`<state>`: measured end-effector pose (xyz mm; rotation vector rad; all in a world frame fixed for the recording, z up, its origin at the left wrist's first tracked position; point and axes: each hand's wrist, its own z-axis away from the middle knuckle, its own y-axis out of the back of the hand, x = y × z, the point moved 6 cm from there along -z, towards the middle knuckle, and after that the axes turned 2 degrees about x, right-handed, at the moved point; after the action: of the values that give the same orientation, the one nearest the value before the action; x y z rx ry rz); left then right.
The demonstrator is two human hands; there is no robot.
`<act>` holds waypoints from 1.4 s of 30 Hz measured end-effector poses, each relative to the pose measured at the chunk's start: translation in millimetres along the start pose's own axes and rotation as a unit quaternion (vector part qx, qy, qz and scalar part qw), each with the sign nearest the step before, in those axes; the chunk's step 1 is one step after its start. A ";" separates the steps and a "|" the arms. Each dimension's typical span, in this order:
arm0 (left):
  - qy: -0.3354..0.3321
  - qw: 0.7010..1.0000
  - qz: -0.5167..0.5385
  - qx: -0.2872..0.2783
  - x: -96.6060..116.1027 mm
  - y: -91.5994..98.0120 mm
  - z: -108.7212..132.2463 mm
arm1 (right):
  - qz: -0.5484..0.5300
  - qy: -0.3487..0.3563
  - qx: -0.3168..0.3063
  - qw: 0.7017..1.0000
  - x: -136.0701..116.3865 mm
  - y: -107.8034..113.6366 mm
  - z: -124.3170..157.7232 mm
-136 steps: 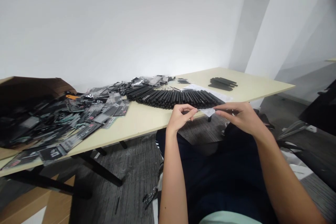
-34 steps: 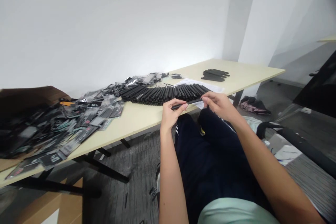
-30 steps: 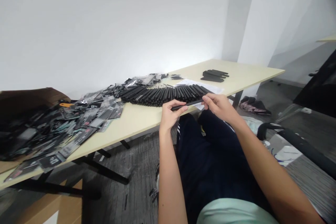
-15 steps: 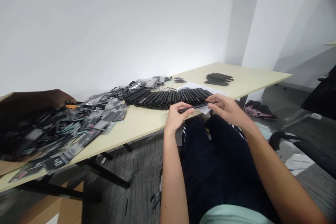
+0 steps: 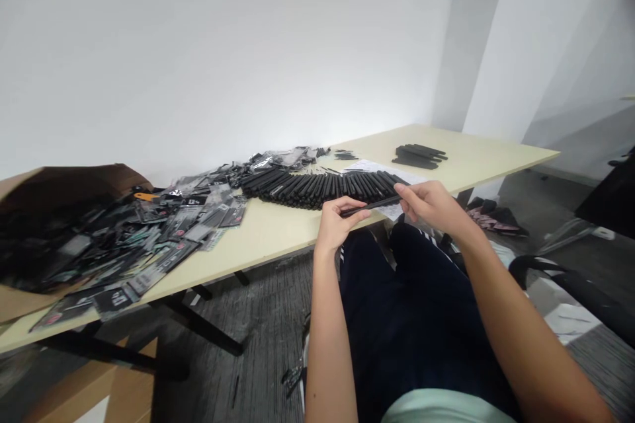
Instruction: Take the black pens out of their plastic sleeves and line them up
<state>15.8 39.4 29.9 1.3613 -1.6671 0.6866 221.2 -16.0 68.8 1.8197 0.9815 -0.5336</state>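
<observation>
A slim black rod (image 5: 371, 206) is held in front of the person, above the near edge of the tabletop (image 5: 278, 241), and is tilted so that its right end sits slightly higher. Its left end is gripped by the left hand (image 5: 340, 225), with the fingers curled in and the thumb pressed against the rod. Its right end is pinched by the right hand (image 5: 426, 206) between thumb and fingertips, so that hand is nearly closed on the rod. Both hands are raised over the person's dark trousers (image 5: 407, 317).

Just beyond the rod, a curved row of black rods (image 5: 317, 190) is laid side by side on the tabletop, close to the hands but not touched by them. A sheet of white paper (image 5: 380, 170) is partly covered by the right end of the row. Farther right, a small stack of black pieces (image 5: 419, 156) is set well apart. To the left of the row, a heap of plastic-wrapped black packets (image 5: 196, 228) is spread across the tabletop and runs into an open cardboard box (image 5: 64, 180). Among the packets, an orange item (image 5: 143, 196) is seen, too small to identify.
</observation>
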 end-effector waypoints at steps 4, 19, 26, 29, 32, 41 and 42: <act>0.008 1.000 0.010 0.003 -0.3 -0.3 1.1 | 0.001 0.002 0.017 1.000 0.6 -1.8 -3.2; 0.002 1.000 -0.013 -0.018 1.3 -6.4 0.6 | -0.023 0.022 0.048 0.998 17.8 -0.3 16.8; -0.002 0.999 -0.026 -0.035 -3.6 -8.8 -2.0 | 0.009 0.009 0.045 0.999 27.6 -5.8 15.1; 0.007 0.999 -0.027 -0.019 -3.0 -11.5 -2.4 | -0.054 0.021 0.065 0.996 28.8 -2.9 16.0; 0.018 0.999 -0.010 -0.026 0.2 -16.7 -1.5 | -0.112 0.019 0.065 0.991 31.9 -0.2 16.8; 0.014 0.999 0.007 -0.030 1.2 -12.0 -0.4 | -0.048 0.030 0.008 0.998 23.8 -2.9 20.1; 0.012 0.999 0.004 -0.029 1.8 -11.2 -0.2 | -0.047 0.032 0.001 0.998 22.0 -3.4 20.6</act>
<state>26.6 35.8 30.5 1.3008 -1.6622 0.6511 232.4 -25.1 42.2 1.8086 1.1133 -0.5367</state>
